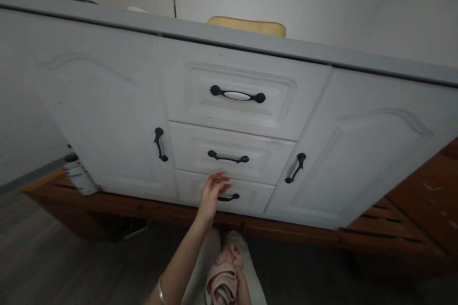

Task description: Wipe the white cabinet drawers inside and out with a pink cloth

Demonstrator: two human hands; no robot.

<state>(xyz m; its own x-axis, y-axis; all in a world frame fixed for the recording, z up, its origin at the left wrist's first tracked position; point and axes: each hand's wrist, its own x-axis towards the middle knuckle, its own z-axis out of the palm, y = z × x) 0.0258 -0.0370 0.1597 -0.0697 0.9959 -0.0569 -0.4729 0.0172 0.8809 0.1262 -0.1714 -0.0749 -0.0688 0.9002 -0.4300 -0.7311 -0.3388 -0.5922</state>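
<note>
Cloth [222, 280], pink and white and bunched up, sits lowest in your view, gripped in your right hand [243, 290]; only a sliver of that hand shows beside the folds, and the frame edge cuts off the rest, so how the fingers wrap is hard to make out. Your left arm rises from the bottom edge with a thin bracelet [161, 290] at the wrist. Your left hand [212, 195] is open, fingers loosely spread, reaching at the bottom drawer [250, 197] of the white cabinet. It covers the left end of that drawer's dark handle [229, 197], and you cannot tell whether the fingertips touch the handle or only hover in front of it.

Above that come the middle drawer [268, 152] and the top drawer [200, 99], both closed, each with its own dark handle. Closed doors flank the drawers, left door [107, 104] and right door [358, 152].

Past the lower left corner of the cabinet, a spray can [79, 177] peeks out, mostly hidden. A brown wooden base runs beneath. On the countertop [250, 45], only the upper edge of a yellowish object [246, 26] shows; what it is stays unclear.
</note>
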